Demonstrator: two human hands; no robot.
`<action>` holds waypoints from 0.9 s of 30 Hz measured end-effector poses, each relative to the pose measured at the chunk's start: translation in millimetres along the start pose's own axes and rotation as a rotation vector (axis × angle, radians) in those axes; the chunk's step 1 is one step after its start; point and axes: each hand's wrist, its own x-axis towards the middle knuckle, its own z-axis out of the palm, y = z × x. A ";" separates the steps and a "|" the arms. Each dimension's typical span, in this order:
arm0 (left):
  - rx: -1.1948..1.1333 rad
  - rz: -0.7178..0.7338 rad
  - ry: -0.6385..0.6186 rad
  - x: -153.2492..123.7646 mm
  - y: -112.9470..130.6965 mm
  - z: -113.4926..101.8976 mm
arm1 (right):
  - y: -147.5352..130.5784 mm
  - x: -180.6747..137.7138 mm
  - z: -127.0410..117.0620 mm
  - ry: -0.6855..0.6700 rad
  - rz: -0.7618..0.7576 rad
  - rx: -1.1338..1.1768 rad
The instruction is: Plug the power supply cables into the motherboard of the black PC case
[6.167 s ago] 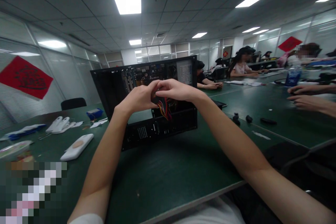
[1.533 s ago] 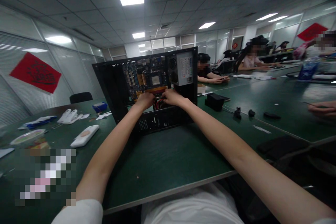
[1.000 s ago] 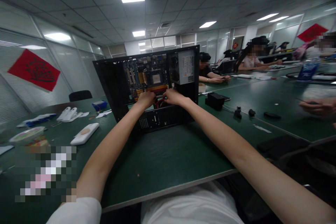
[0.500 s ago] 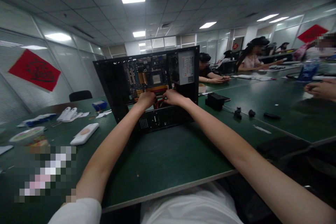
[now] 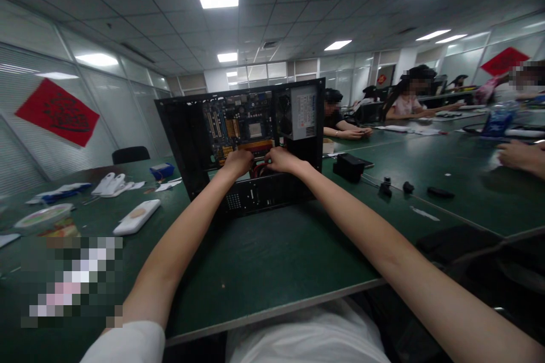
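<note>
An open black computer case [image 5: 272,195] stands upright on the green table, its inside facing me. A motherboard [image 5: 221,116] with a square metallic processor socket [image 5: 255,130] fills its upper part. To the right of it sits a silver power supply [image 5: 304,113] with a label. My left hand [image 5: 239,163] reaches in at the board's lower edge, fingers curled together, just under the red and yellow memory slots [image 5: 259,146]. My right hand [image 5: 281,160] is bent in a pinch a little to the right, beside red and dark cables [image 5: 258,169]. What the fingertips hold is hidden.
Right of the case lie a black box [image 5: 348,167] and small black parts [image 5: 385,186]. To the left are a white power bank-like device [image 5: 137,217], a plastic tub [image 5: 49,220] and a blue box [image 5: 161,171]. Other people sit farther along the tables.
The view has shifted slightly, so the case appears a little lower and to the right. Both hands stay at nearly the same spot inside the case.
</note>
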 end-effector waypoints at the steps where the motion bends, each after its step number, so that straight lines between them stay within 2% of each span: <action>1: -0.002 -0.002 -0.007 -0.5 0.4 -0.7 | 0.4 0.4 0.6 -0.004 -0.001 0.002; 22: 0.000 -0.043 -0.028 1.1 4.1 -3.4 | 0.3 0.1 -1.0 -0.023 0.005 0.003; 27: -0.004 -0.037 0.016 5.2 2.4 1.6 | 0.8 -0.8 -2.2 0.050 -0.026 -0.013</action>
